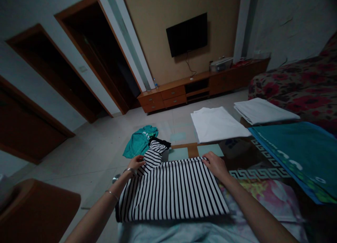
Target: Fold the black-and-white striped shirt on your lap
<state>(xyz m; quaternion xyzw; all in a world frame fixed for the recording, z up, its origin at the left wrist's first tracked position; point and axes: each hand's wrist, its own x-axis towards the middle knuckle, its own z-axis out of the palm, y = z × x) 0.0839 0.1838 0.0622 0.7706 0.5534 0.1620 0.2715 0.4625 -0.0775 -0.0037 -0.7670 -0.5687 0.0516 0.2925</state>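
A black-and-white striped shirt lies partly folded in front of me, its body spread flat and its sleeve part bunched at the far left with some black cloth. At the upper left edge, my left hand is closed on the fabric near the bunched part. My right hand pinches the far right corner, with the thumb and fingertips at the edge. Under the shirt are a pale bluish cloth and a pink-and-yellow flowered cloth. A crumpled teal garment rests just past the striped one.
Two folded white cloths and a teal printed cloth lie on the dark patterned glass table. A floral sofa stands at right, a brown rounded seat at left. Beyond are a TV cabinet and doorways.
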